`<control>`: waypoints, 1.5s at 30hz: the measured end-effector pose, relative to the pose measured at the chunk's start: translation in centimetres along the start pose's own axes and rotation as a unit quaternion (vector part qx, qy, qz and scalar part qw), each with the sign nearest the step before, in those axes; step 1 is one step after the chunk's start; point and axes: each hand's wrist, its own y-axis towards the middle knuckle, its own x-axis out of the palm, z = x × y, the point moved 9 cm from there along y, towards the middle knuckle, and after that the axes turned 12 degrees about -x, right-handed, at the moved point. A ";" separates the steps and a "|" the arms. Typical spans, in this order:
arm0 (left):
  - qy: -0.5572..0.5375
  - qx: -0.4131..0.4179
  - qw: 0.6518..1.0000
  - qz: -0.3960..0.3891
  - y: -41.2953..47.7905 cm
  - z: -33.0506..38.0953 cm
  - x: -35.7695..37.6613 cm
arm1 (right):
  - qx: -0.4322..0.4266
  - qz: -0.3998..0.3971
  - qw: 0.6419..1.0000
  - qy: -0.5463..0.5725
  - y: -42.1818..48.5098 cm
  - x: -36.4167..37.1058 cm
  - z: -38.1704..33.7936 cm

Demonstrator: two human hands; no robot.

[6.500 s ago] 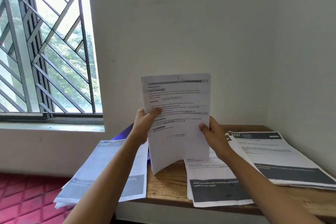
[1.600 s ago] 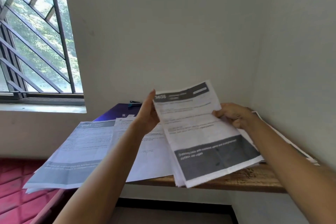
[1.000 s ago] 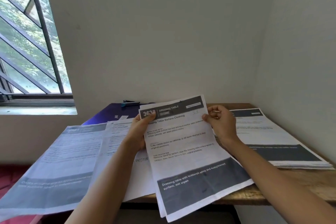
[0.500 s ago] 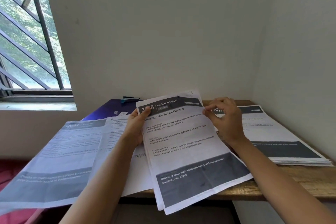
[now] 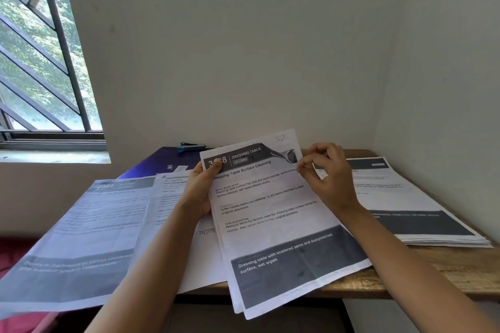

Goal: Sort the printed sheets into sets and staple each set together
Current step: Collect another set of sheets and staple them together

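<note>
Fingers (image 5: 307, 167) of the right hand (image 5: 328, 181) pinch the top sheet's upper-right corner, which is curled back; the left hand (image 5: 201, 189) grips the upper-left corner, thumb on top. Dressing Table sheets (image 5: 273, 227) — thin, floppy, likely to slide apart — overhang the table (image 5: 446, 265) front edge; best held at the top corners.

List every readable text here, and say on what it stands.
"DRESSING TABLE": header of the held sheet.
"Dressing Table Surface Cleaning": its title.
"Dressing table with scattered items and dusty/stained surface, wet wipes": its dark band.
"S2": handwritten, sheet behind.
Header number: half hidden by left hand.
Left pile and right pile: blurred.
</note>
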 end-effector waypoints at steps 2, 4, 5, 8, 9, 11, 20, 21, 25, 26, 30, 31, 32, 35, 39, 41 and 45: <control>-0.004 0.000 1.000 0.005 0.0 0.0 -0.1 | -0.016 -0.037 0.999 0.016 0.0 0.7 -0.1; -0.003 0.001 1.000 0.011 0.0 0.1 -0.2 | -0.043 -0.077 0.996 0.021 -0.1 1.3 -0.6; -0.003 0.002 1.000 0.013 0.0 0.1 -0.2 | -0.055 -0.094 0.994 0.019 -0.2 1.7 -0.8; -0.003 0.006 1.000 0.014 0.0 0.2 -0.2 | -0.041 -0.100 0.994 0.025 -0.1 2.0 -0.6; -0.003 0.006 1.000 0.012 0.0 0.2 -0.2 | -0.018 -0.083 0.996 0.034 0.0 1.8 -0.3; -0.004 0.007 1.000 0.005 0.0 0.2 0.0 | 0.031 -0.042 0.997 0.049 0.1 1.4 0.5; 0.010 0.015 1.000 -0.007 -0.2 0.3 0.5 | 0.171 0.002 0.982 0.079 -0.6 1.6 3.2; 0.012 0.014 1.000 -0.006 -0.2 0.3 0.5 | 0.179 -0.004 0.981 0.071 -0.7 1.9 3.6; 0.015 0.010 1.000 -0.008 -0.4 0.3 0.5 | 0.221 -0.034 0.970 0.095 -1.3 3.0 4.7; 0.017 0.009 1.000 -0.008 -0.4 0.2 0.5 | 0.224 -0.037 0.969 0.099 -1.4 3.1 4.8; 0.014 0.008 1.000 -0.006 -0.4 0.2 0.4 | 0.219 -0.027 0.969 0.107 -1.3 3.0 4.6; 0.015 0.008 1.000 -0.005 -0.4 0.2 0.4 | 0.216 -0.021 0.970 0.109 -1.3 2.8 4.5; 0.016 0.007 1.000 -0.003 -0.3 0.2 0.4 | 0.212 -0.015 0.971 0.109 -1.2 2.7 4.4; 0.018 0.006 1.000 0.001 -0.3 0.1 0.3 | 0.200 0.009 0.973 0.115 -1.0 2.0 3.8; 0.016 0.009 1.000 -0.001 -0.3 0.2 0.3 | 0.173 0.027 0.973 0.153 -0.5 1.6 2.7; 0.014 0.008 1.000 -0.002 -0.3 0.1 0.3 | 0.121 -0.008 0.980 0.158 0.0 1.7 1.7; 0.011 0.004 1.000 0.001 -0.3 0.1 0.0 | -0.017 -0.113 0.987 0.114 0.4 2.2 -0.6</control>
